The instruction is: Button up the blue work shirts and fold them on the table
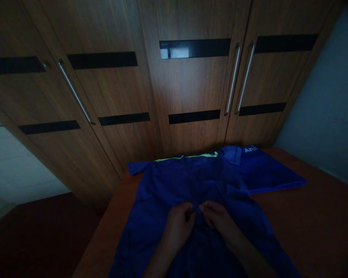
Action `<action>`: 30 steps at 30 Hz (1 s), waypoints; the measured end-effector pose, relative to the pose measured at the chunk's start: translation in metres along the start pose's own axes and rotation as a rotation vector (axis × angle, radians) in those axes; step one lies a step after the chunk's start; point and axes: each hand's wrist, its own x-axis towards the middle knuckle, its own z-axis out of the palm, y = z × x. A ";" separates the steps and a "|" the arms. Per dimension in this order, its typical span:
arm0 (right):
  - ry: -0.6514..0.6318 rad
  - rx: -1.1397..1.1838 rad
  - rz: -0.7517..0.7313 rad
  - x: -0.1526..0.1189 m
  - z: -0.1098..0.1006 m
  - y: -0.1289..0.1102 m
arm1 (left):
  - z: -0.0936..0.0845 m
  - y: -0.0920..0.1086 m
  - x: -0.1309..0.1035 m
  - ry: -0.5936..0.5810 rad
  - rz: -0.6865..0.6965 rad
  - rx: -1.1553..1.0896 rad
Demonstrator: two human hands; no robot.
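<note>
A dark blue garment [165,193] with a yellow-green strip along its far edge lies spread on an orange-brown surface [313,216]. Its middle seam runs between my two hands. On the left of the seam, my left hand [180,224] has its fingers curled and pinched at the cloth. Just across the seam, my right hand [217,218] is also closed, thumb and fingertips together at the cloth. The fingertips of both hands are close but apart. The scene is dim, and the small detail between the fingers cannot be made out.
A folded, brighter blue item [269,172] with pale lettering lies at the right, partly under the garment's sleeve. Wooden wardrobe doors [188,85] with metal handles stand behind the surface. A pale wall [321,112] is at the right, and dark floor [43,231] shows at the lower left.
</note>
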 end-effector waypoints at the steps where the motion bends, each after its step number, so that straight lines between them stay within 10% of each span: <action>1: -0.006 -0.038 0.001 0.001 0.000 0.002 | -0.001 0.001 -0.001 -0.007 -0.009 0.041; 9: 0.101 -0.624 -0.171 0.016 0.001 -0.017 | -0.019 0.004 -0.014 -0.167 0.012 0.185; 15: 0.239 -0.865 -0.192 0.055 0.017 -0.042 | -0.042 0.021 0.036 0.044 0.047 0.290; 21: 0.259 -0.793 -0.101 0.080 0.012 -0.022 | -0.016 0.011 0.089 0.125 0.026 0.254; 30: 0.262 -0.426 -0.108 0.099 -0.006 0.008 | -0.003 -0.023 0.083 0.035 -0.066 0.345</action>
